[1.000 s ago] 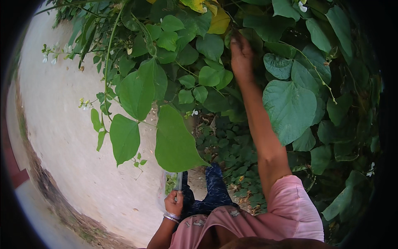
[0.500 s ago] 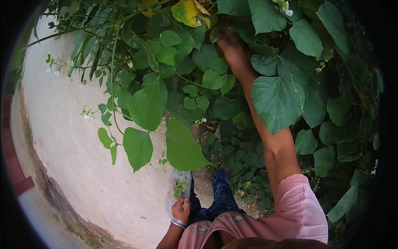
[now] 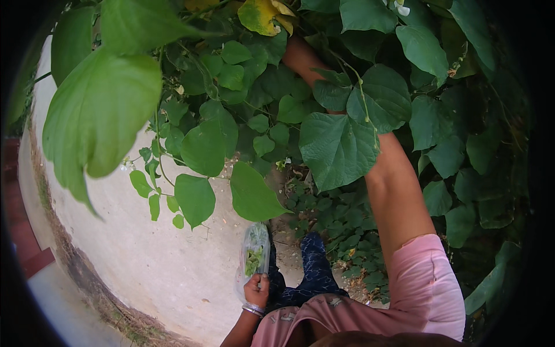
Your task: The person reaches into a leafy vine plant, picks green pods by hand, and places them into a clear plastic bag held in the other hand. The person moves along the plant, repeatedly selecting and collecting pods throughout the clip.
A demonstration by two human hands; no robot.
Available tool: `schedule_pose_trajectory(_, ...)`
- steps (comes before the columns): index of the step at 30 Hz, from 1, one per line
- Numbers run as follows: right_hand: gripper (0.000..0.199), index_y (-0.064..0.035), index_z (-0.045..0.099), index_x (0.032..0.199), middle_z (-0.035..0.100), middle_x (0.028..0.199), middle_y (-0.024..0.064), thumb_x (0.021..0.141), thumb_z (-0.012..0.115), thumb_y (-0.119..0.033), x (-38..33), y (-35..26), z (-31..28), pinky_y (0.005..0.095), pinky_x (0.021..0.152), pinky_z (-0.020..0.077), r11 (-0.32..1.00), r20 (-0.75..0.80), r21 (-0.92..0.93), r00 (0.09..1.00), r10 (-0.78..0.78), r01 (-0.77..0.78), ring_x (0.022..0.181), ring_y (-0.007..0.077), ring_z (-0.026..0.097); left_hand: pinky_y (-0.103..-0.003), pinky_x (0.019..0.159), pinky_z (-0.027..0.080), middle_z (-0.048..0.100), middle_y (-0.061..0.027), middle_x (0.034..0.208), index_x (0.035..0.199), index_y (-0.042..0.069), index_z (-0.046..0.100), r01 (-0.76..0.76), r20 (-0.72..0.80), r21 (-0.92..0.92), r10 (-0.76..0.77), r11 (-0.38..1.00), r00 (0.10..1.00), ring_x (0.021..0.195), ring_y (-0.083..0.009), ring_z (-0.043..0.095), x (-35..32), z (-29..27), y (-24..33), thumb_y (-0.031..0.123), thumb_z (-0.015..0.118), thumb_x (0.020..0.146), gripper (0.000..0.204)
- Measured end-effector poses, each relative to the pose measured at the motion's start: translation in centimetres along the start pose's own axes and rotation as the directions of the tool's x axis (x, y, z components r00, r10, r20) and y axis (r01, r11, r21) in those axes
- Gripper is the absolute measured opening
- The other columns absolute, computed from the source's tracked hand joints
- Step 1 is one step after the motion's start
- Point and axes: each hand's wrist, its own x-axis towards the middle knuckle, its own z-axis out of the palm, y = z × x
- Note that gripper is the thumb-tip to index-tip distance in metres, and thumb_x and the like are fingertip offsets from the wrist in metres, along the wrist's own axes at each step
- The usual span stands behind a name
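One clear plastic bag (image 3: 253, 258) of green pickings in left hand (image 3: 256, 290).

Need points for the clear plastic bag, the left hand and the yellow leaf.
clear plastic bag (image 3: 255, 254), head view, on its middle where green pickings show through.
left hand (image 3: 256, 290), head view, on the back of the hand gripping the bag's lower end.
yellow leaf (image 3: 261, 15), head view, on the leaf blade near the top edge.

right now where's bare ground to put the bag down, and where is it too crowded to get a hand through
Bare room: the pale concrete ground, between the dry grass strip and the hanging leaves, just left of the left hand holding the clear bag. Crowded: the vine where the right arm reaches up, its hand hidden among leaves.
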Motion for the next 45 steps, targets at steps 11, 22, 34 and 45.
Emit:
schedule_pose_trajectory(11, 0.025, -0.0032, 0.055, 0.109, 0.061, 0.102, 0.0089, 0.087, 0.054, -0.016, 0.5, -4.0, 1.1, 0.034, 0.078, 0.049, 0.888, 0.046, 0.446, 0.994, 0.102, -0.112, 0.09, 0.0211, 0.06, -0.023, 0.051, 0.037, 0.05, 0.001, 0.058, 0.064, 0.003, 0.047, 0.01, 0.012, -0.04, -0.009, 0.999, 1.0, 0.055, -0.0055, 0.042, 0.7, -0.1, 1.1, 0.011, 0.053, 0.09, 0.028)
schedule_pose_trajectory(22, 0.028, -0.0017, 0.055, 0.109, 0.063, 0.1, 0.0115, 0.086, 0.057, -0.018, 1.1, 0.4, -2.3, 0.0355, 0.077, 0.053, 0.506, 0.396, 0.629, 0.804, 0.444, -0.59, 0.09, 0.0212, 0.063, -0.027, 0.05, 0.039, 0.05, -0.0036, 0.055, 0.069, 0.002, 0.052, 0.019, -0.024, -0.058, -0.021, 0.998, 0.999, 0.053, -0.0094, 0.044, 0.7, 0.2, 0.7, 0.015, 0.054, 0.089, 0.024)
schedule_pose_trajectory(34, 0.009, -0.0052, 0.055, 0.087, 0.054, 0.06, 0.0007, 0.084, 0.055, -0.013, -1.1, -4.4, -5.3, 0.0203, 0.038, 0.0425, 0.577, 0.212, 0.583, 0.793, 0.572, -0.572, 0.045, 0.007, 0.048, -0.026, 0.051, 0.038, 0.049, -0.0024, 0.057, 0.067, 0.003, 0.05, 0.011, 0.018, -0.103, -0.009, 0.995, 1.0, 0.055, -0.0085, 0.042, 0.3, 0.4, 1.4, 0.013, 0.054, 0.089, 0.024)
schedule_pose_trajectory(45, 0.005, -0.0063, 0.054, 0.083, 0.054, 0.063, 0.0011, 0.082, 0.052, -0.011, -1.4, -3.9, -4.2, 0.0181, 0.035, 0.0322, 0.57, 0.216, 0.568, 0.775, 0.594, -0.594, 0.042, 0.0047, 0.038, -0.028, 0.055, 0.041, 0.05, -0.0075, 0.059, 0.071, 0.002, 0.055, -0.051, -0.013, -0.047, 0.05, 0.998, 0.999, 0.055, -0.0132, 0.045, -0.9, 1.2, 1.2, 0.014, 0.057, 0.087, 0.02)
